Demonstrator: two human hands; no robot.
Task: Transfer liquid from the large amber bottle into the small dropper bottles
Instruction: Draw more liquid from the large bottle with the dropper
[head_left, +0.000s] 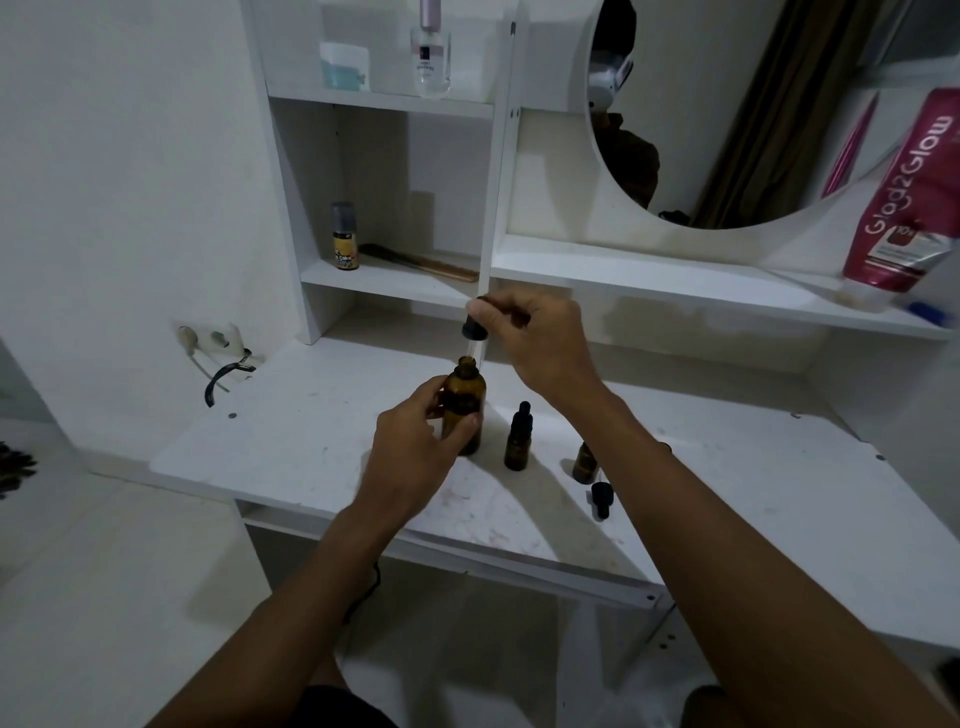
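The large amber bottle (464, 402) stands upright and uncapped on the white desk (311, 436). My left hand (415, 447) grips its body from the left. My right hand (535, 338) pinches a black dropper cap (475, 326) just above the bottle's mouth, its glass pipette reaching down into the neck. A small amber dropper bottle (518, 439) with its black cap on stands to the right. A second small amber bottle (584, 461) is partly hidden behind my right forearm. A loose black dropper cap (601, 497) lies in front of it.
Shelves at the back hold a small yellow-labelled bottle (344, 239), a comb (426, 262), a clear perfume bottle (430, 52) and a pink tube (909, 192). A round mirror (727, 114) hangs above. A wall socket with a black cable (223, 364) sits at the left.
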